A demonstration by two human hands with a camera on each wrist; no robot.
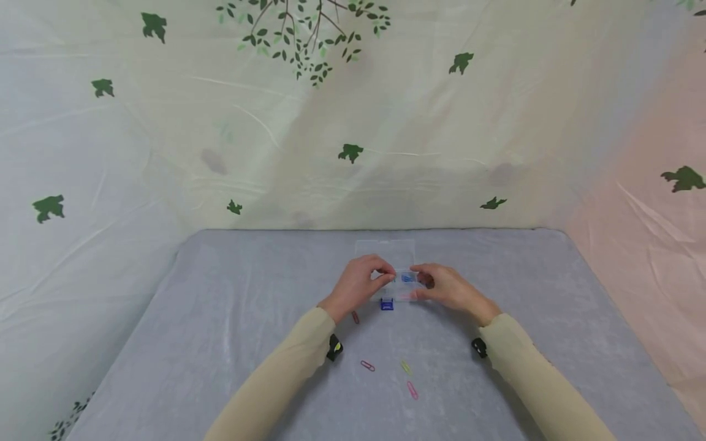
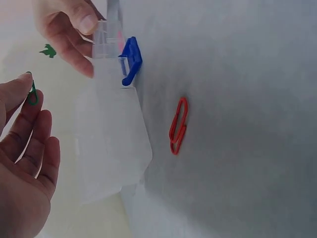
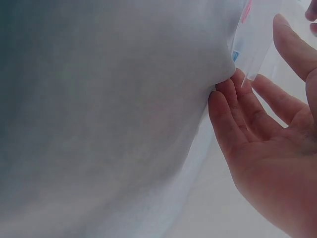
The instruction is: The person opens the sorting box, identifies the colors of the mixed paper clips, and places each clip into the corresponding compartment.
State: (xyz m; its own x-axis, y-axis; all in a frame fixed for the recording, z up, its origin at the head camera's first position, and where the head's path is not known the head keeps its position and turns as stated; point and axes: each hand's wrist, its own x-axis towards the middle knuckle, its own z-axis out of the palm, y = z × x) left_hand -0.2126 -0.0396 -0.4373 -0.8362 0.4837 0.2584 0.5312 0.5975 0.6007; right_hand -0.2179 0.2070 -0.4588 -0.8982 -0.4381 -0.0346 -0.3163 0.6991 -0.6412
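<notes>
My left hand (image 1: 361, 280) pinches a green paper clip (image 2: 33, 94) between thumb and fingertip, above the left part of a clear plastic box (image 2: 106, 42). The box's clear lid (image 1: 386, 248) is tipped back, away from me. At its front sticks out a blue latch (image 1: 387, 304). Blue paper clips (image 1: 408, 277) lie in one compartment, and something pink shows near the front. My right hand (image 1: 449, 286) holds the box by its right end, thumb at the front and fingers at the back. In the right wrist view its fingertips (image 3: 241, 77) meet the box's end.
A red paper clip (image 2: 179, 126) lies on the grey cloth left of the latch. Closer to me are another red clip (image 1: 367, 365), a yellow-green clip (image 1: 406, 367) and a pink clip (image 1: 412, 390). A cloth backdrop (image 1: 309, 122) hangs behind the table.
</notes>
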